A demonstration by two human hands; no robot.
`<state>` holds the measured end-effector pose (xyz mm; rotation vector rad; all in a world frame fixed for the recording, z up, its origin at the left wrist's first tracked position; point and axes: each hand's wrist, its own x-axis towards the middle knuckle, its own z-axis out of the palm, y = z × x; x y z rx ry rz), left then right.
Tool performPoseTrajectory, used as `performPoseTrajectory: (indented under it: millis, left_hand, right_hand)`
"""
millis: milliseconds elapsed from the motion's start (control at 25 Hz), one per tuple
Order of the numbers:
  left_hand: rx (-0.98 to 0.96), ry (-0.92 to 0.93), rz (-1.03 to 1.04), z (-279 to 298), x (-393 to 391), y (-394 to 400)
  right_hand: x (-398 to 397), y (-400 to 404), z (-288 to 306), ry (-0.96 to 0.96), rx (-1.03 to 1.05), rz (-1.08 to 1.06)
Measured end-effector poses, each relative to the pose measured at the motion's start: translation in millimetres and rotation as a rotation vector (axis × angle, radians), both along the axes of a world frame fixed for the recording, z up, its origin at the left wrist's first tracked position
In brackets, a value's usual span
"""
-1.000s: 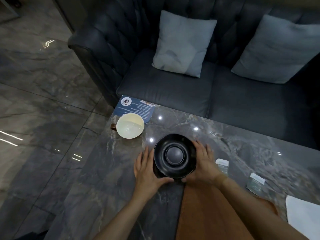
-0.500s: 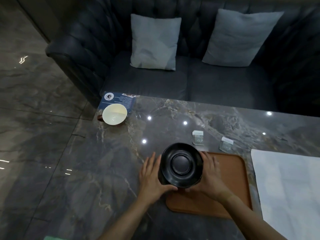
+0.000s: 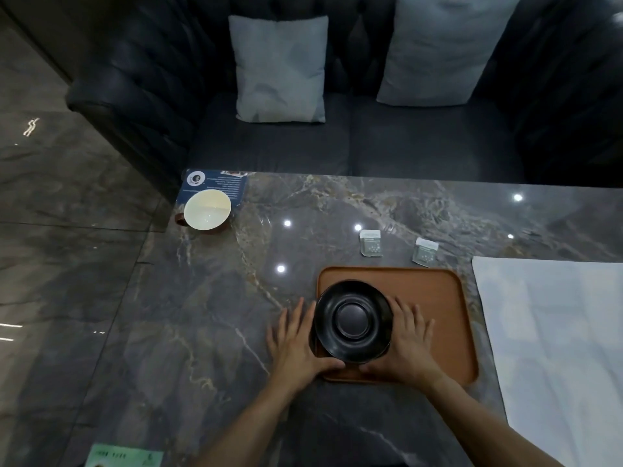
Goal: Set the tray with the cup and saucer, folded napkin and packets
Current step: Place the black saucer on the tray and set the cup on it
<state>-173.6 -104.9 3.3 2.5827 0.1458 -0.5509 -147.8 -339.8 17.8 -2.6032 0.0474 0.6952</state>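
Fingers [image 3: 290, 326] of both hands cradling black saucer [image 3: 353, 321] over brown tray [image 3: 438, 298], marble table [image 3: 209, 298].

A dark tufted sofa [image 3: 371, 139] stood behind the grey marble tabletop [image 3: 209, 315], with two pale blue cushions [image 3: 279, 69] propped against its back. A blue printed card [image 3: 215, 185] lay at the tabletop's far left corner; a green card [image 3: 123, 456] showed at the near edge.

Two forearms enter from the lower edge, both bare to the frame limit; no sleeve, cuff or glove visible on either; left hand [image 3: 296, 345] and right hand [image 3: 406, 345] bare, all fingers uncovered; wrists carry nothing visible; nails too small to assess.
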Motion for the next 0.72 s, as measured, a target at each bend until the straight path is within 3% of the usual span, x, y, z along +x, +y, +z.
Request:
performPoseTrajectory:
  millis: [720]
  left_hand:
    - [0.052,0.055,-0.060,-4,2,2]
  right_hand:
    - [-8,-13,1,0.055,-0.057,0.022]
